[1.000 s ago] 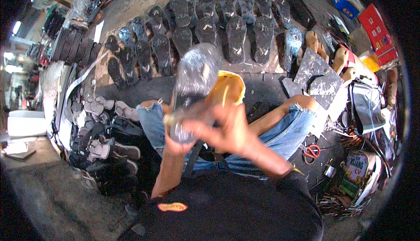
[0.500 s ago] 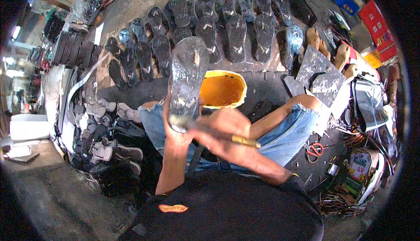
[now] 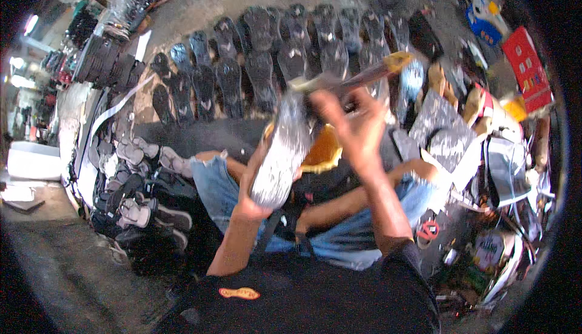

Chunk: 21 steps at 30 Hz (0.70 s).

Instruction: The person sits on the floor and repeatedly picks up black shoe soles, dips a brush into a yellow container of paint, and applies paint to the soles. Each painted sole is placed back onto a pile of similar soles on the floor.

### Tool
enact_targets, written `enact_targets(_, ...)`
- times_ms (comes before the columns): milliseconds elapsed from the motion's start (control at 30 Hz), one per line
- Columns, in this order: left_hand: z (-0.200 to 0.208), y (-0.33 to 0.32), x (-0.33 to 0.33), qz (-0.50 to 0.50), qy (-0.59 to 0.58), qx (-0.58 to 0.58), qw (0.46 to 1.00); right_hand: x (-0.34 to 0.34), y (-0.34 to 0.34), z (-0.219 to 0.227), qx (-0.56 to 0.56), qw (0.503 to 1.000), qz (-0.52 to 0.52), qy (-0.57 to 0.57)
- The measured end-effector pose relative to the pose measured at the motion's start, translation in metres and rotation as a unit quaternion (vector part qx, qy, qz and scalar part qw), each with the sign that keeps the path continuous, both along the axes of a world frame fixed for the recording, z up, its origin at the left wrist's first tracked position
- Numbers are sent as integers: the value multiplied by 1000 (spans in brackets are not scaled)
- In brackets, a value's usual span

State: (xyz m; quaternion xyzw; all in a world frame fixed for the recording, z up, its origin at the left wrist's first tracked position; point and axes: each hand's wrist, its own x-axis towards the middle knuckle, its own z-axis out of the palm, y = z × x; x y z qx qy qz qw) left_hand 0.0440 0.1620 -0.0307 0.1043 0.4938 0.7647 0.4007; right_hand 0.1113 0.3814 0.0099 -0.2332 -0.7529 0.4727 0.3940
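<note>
Brush (image 3: 373, 72) had swung from the sole's near end out to its far end since half a second earlier, handle now pointing up and right; sandal sole (image 3: 280, 163) had tipped rightward, and my view had shifted a bit too. Left grip (image 3: 247, 197) was clasped round the sole's near end and left edge, holding it tilted above my lap, long face up, glossy and pale with glare. Right grip (image 3: 359, 129) was closed on the brush handle, fingers blurred. Couldn't tell if bristles touched the sole or just cleared it.

Yellow tub (image 3: 322, 166) sat just behind the sole, partly hidden by it. More soles (image 3: 260, 78) lay in rows on the floor beyond; red-handled scissors (image 3: 428, 230) were off right, past the jeans (image 3: 400, 210).

Step in hand, my read: brushing a wet coat over the sole, stroke at the far end. Next move, I judged, called for keeping the left clasp steady and the brush flat along the face, fingers clear of wet areas, with a check for thin spots near the edges.
</note>
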Motion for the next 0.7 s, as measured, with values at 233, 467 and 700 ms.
enact_targets(233, 93, 47, -256, 200, 147, 44, 968, 21, 106, -75, -62, 980, -188, -24)
enact_targets(467, -145, 134, -523, 159, -47, -75, 983, 8, 99, -120, -109, 960, -198, -165)
enact_targets(700, -215, 152, -523, 278, -9, -195, 941, -18, 98, -124, -86, 979, -126, -133)
